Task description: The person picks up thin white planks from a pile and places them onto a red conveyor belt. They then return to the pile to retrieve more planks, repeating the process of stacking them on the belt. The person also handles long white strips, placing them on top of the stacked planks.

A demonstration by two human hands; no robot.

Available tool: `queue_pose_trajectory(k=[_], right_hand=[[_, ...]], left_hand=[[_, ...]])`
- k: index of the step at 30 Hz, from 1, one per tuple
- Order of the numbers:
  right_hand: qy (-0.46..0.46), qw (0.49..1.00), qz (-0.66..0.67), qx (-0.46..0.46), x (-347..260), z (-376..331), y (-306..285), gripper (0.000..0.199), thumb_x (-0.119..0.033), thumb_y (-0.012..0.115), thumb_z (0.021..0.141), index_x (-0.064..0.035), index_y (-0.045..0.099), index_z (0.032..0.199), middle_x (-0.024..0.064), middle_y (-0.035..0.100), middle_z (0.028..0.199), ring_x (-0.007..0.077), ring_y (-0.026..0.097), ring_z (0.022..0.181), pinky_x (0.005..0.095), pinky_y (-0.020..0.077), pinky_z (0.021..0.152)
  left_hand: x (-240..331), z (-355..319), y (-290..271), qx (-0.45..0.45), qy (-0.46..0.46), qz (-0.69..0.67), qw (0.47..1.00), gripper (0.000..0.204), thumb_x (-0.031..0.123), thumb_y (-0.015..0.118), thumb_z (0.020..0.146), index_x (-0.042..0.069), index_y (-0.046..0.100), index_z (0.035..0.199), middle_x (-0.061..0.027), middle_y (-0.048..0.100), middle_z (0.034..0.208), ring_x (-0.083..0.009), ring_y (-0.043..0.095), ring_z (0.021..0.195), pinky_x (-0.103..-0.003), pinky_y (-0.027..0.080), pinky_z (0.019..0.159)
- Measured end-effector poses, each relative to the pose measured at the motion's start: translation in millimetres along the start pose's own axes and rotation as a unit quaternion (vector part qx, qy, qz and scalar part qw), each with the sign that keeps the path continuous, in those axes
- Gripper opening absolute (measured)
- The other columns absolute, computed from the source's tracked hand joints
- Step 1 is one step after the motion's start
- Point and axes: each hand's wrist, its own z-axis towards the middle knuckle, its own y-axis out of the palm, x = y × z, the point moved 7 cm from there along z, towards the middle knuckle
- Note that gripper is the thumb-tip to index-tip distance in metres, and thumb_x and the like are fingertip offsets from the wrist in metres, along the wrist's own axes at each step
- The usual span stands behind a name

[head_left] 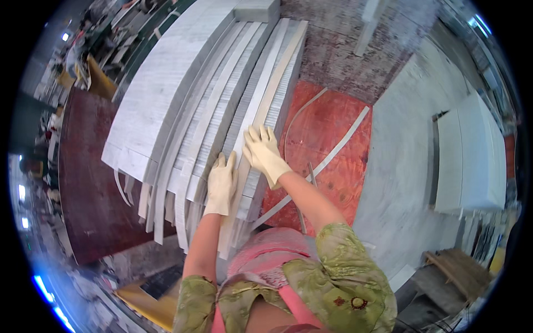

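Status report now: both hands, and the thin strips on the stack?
Left hand flat on the stacked pale strips, gloved, open. Right hand flat on the top long strip. Loose strips lie on red board, nothing blocking.

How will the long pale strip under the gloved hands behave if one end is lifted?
The long pale strip looks thin and very long, so it would probably sag and flex. Loose strips on the red board curve, suggesting floppiness. Both gloved hands, left hand and right hand, rest flat, open.
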Motion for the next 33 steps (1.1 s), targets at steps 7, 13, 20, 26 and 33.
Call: queue_pose_trajectory(k=[7, 13, 20, 26, 33], right_hand=[[0.005, 1.000, -0.020, -0.006, -17, -21, 6, 0.055, -0.032, 0.052, 0.098, -0.0060, 0.049, 0.146, 0.0171, 0.043, 0.155, 0.0481, 0.036, 0.143, 0.0567, 0.0239, 0.121], [-0.002, 0.999, -0.003, -0.045, -11, -35, 6, 0.055, -0.031, 0.053, 0.098, -0.0054, 0.046, 0.147, 0.0201, 0.038, 0.157, 0.0499, 0.034, 0.143, 0.0544, 0.0283, 0.120], [0.004, 0.999, -0.020, -0.033, -9, -33, 7, 0.056, -0.034, 0.053, 0.099, -0.0046, 0.048, 0.146, 0.0180, 0.042, 0.156, 0.0425, 0.039, 0.143, 0.0510, 0.0294, 0.119], [0.022, 0.997, -0.036, -0.063, 5, -19, 14, 0.055, -0.036, 0.048, 0.100, -0.0078, 0.049, 0.147, 0.0168, 0.041, 0.158, 0.0376, 0.037, 0.146, 0.0520, 0.0285, 0.119], [-0.008, 0.996, -0.087, -0.024, 13, -16, 18, 0.059, -0.037, 0.046, 0.103, -0.0081, 0.039, 0.154, 0.0203, 0.038, 0.158, 0.0365, 0.040, 0.143, 0.0520, 0.0296, 0.119]], left_hand=[[-4, 8, 10, -0.077, 0.004, 0.045, 0.996, 0.042, 0.012, 0.047, 0.099, 0.011, 0.051, 0.140, -0.0250, 0.050, 0.141, -0.0389, 0.058, 0.124, -0.047, 0.054, 0.098], [-15, 20, 24, -0.095, -0.027, -0.010, 0.995, 0.042, 0.006, 0.042, 0.099, 0.004, 0.050, 0.140, -0.0257, 0.051, 0.142, -0.0384, 0.056, 0.128, -0.045, 0.052, 0.102], [-10, 18, 23, -0.042, 0.049, -0.002, 0.998, 0.050, 0.009, 0.053, 0.096, 0.007, 0.047, 0.145, -0.0315, 0.052, 0.138, -0.0434, 0.056, 0.125, -0.048, 0.052, 0.100], [-29, 22, 47, -0.087, -0.008, -0.029, 0.996, 0.049, 0.012, 0.051, 0.098, 0.018, 0.048, 0.146, -0.0245, 0.051, 0.140, -0.0424, 0.056, 0.124, -0.050, 0.053, 0.097], [-2, 24, -36, 0.173, 0.069, -0.034, 0.982, 0.031, 0.025, 0.058, 0.100, 0.000, 0.068, 0.116, -0.0222, 0.071, 0.103, -0.0304, 0.069, 0.095, -0.037, 0.055, 0.084]])
